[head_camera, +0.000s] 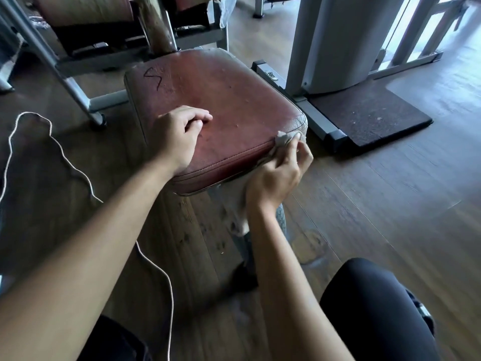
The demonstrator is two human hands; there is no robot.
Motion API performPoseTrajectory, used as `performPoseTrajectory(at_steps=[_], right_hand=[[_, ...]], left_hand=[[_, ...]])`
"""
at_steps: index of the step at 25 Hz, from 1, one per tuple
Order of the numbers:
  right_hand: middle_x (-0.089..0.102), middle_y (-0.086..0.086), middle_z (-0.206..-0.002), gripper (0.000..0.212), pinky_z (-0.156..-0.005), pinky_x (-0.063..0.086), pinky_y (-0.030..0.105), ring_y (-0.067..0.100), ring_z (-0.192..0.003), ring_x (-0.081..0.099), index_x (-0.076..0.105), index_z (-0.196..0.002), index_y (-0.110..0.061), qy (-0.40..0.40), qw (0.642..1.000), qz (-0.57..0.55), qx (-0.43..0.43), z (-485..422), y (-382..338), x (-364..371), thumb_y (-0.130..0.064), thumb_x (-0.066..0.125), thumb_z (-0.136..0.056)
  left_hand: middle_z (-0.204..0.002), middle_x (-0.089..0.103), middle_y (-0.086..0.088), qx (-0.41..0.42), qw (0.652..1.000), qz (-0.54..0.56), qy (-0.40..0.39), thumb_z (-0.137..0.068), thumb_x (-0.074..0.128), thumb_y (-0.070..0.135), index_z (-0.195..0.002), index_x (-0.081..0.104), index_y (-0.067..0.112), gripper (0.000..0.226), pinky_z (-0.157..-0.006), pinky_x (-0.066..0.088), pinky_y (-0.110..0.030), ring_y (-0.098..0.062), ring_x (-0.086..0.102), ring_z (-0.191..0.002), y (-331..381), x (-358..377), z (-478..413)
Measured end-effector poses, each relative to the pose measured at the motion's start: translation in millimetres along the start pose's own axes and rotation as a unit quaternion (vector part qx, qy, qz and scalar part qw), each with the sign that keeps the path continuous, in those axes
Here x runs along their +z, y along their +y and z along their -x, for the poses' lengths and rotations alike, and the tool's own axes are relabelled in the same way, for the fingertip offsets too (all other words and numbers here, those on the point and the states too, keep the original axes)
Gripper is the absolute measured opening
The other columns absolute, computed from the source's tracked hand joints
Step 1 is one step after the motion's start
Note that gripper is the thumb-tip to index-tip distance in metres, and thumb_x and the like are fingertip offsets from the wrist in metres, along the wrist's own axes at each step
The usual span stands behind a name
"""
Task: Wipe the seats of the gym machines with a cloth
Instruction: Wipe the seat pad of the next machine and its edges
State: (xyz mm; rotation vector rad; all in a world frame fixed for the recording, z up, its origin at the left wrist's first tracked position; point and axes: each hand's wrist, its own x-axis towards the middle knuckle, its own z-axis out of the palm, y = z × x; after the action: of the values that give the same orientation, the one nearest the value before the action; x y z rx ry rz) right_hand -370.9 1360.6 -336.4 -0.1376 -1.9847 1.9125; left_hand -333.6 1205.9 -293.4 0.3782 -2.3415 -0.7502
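Two hands are on one seat. The right hand [278, 175] has its fingers [303, 152] curled round a pale cloth [283, 139], pressing it against the near right corner of the dark red seat [221, 87], right at the piped edge. More of the cloth hangs below the seat's front edge behind that hand. The left hand [179, 134] rests on the seat top near the front left, fingers loosely curled and holding nothing.

The vinyl looks worn and speckled, with a black scrawl near the far left corner. Just right of the wiped corner a grey frame bar [312, 113] lies low on the wooden floor [390, 217], a black rubber mat [369, 118] beyond it, beside a white machine column [338, 40]. Bare floor spreads out to the right. A white cord [52, 142] trails across the boards left of the seat. Another padded machine [86, 9] stands close behind, and the person's knee [377, 308], in black, is low on the right.
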Motion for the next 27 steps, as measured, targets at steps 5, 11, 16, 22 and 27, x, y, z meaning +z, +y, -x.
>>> performPoseTrajectory(at_steps=[5,11,16,22,27], right_hand=[[0.045,0.006,-0.136,0.045,-0.098,0.023,-0.003,-0.016,-0.116,0.041,0.051,-0.144,-0.003,-0.062,0.997,-0.034,0.034,89.0,-19.4,-1.6,-0.006,0.047,-0.1],[0.049,0.011,-0.134,0.04,-0.111,0.037,0.024,0.017,-0.128,0.051,0.057,-0.138,-0.001,-0.011,0.997,-0.016,0.069,-1.4,-0.5,1.2,-0.008,0.046,-0.1],[0.044,-0.001,-0.133,0.046,-0.098,0.034,0.007,-0.014,-0.113,0.047,0.054,-0.143,-0.008,-0.109,0.994,-0.016,-0.023,78.5,-9.8,-18.8,-0.004,0.046,-0.098],[0.047,0.01,-0.131,0.044,-0.104,0.035,0.01,0.022,-0.122,0.055,0.054,-0.143,-0.008,-0.046,0.998,-0.003,0.032,-19.7,-1.3,-8.8,-0.004,0.046,-0.1],[0.041,0.009,-0.137,0.047,-0.094,0.032,0.0,-0.016,-0.115,0.045,0.048,-0.147,-0.004,-0.115,0.993,-0.016,0.005,52.2,-19.9,-14.7,-0.005,0.046,-0.099]], left_hand=[[-0.112,0.074,0.004,-0.004,1.0,-0.013,-0.009,-0.091,0.053,0.002,-0.104,0.077,0.013,0.029,-0.092,0.045,-0.01,-0.007,0.065,-0.103,7.0,-4.3,1.7],[-0.111,0.074,0.004,-0.013,1.0,-0.007,-0.005,-0.092,0.053,0.003,-0.105,0.077,0.013,0.029,-0.094,0.049,-0.019,-0.008,0.067,-0.102,7.8,-3.7,1.9],[-0.109,0.074,0.002,-0.007,1.0,0.003,-0.002,-0.091,0.053,0.002,-0.104,0.077,0.011,0.029,-0.094,0.048,-0.017,-0.01,0.067,-0.102,5.6,-3.9,0.4],[-0.108,0.074,0.004,-0.009,1.0,-0.001,0.008,-0.092,0.052,0.004,-0.102,0.077,0.013,0.029,-0.094,0.05,-0.022,-0.009,0.067,-0.101,7.2,-3.0,1.9],[-0.106,0.074,0.006,-0.016,1.0,-0.002,0.014,-0.092,0.055,0.008,-0.101,0.077,0.015,0.025,-0.092,0.051,-0.024,-0.008,0.067,-0.1,9.5,-4.1,1.3]])
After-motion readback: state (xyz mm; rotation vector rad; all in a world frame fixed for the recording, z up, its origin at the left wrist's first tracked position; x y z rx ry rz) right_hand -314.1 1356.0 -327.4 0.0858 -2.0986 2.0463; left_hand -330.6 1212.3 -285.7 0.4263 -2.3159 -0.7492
